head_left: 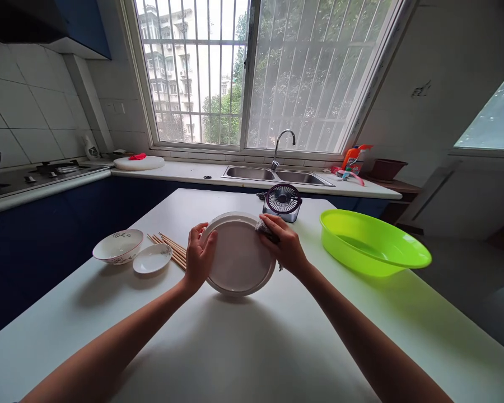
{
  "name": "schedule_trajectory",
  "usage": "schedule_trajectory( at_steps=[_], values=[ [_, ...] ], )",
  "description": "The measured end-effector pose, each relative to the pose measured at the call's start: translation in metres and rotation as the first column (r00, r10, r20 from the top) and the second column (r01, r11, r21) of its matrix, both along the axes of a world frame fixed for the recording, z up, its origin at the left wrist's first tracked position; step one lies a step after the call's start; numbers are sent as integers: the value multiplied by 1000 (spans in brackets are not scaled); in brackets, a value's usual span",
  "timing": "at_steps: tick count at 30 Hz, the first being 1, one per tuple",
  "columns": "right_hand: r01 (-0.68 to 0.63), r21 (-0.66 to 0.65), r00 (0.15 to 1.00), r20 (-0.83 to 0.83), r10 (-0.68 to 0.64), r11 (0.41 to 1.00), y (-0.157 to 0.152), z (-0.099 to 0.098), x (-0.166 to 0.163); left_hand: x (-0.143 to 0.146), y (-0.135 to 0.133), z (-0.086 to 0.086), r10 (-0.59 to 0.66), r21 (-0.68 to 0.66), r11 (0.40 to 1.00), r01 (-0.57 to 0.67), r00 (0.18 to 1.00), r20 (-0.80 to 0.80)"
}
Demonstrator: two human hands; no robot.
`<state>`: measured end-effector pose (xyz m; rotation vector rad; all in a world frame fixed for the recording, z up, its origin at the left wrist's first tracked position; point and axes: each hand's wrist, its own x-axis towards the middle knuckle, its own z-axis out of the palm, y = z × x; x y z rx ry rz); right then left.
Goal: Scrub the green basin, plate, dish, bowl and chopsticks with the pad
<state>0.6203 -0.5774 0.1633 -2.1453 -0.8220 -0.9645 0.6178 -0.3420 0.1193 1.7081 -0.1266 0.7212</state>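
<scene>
Standing tilted up above the white table (243, 347), the round plate (238, 260) is held between both hands, its face turned toward the wearer, presumably so that the whole surface can be seen and reached. Whether its lower rim touches the tabletop cannot be told. The left hand (199, 260) pinches the left edge, thumb on the face and fingers spread round the rim, apparently to steady it. The right hand (286, 243) has a bunched grey cloth (262, 226) pinched in its fingers against the upper right rim; this grip seems chosen to let the cloth follow the edge. To the left, well clear of the forearm, sit a patterned bowl (120, 249), a small dish (153, 259) just beside it, and loose chopsticks (176, 251) partly hidden by the left hand; the grouping probably leaves the middle free for handling. A green basin (348, 254) occupies the right side, likely within easy reach. Beyond the plate, a small fan (283, 200) stands upright near the far edge. On the rear counter, a double sink (252, 173) with a curved faucet (276, 159) lies below the barred window (243, 73).
</scene>
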Motion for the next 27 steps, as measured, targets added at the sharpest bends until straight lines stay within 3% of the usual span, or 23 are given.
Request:
schedule_trajectory(
  at_steps=[7, 12, 15, 21, 27],
  values=[
    [-44, 2, 997, 57, 43, 999, -6, 5, 4, 3, 7, 21, -77, 181, 980, 79, 997, -21],
    [-97, -100, 988, 110, 108, 990, 1, 20, 1, 1, 11, 43, -137, 412, 907, 91, 987, 85],
    [-132, -170, 979, 134, 155, 977, 8, 30, -4, 1, 10, 48, -160, 483, 873, 71, 976, 147],
    [-76, -250, 988, 114, 107, 965, 21, 35, -7, 5, 13, 38, -110, 426, 905, -1, 965, 236],
    [-55, -237, 984, 151, 93, 970, 30, 32, -7, 6, 18, 34, -100, 368, 930, 1, 963, 251]
  ],
)
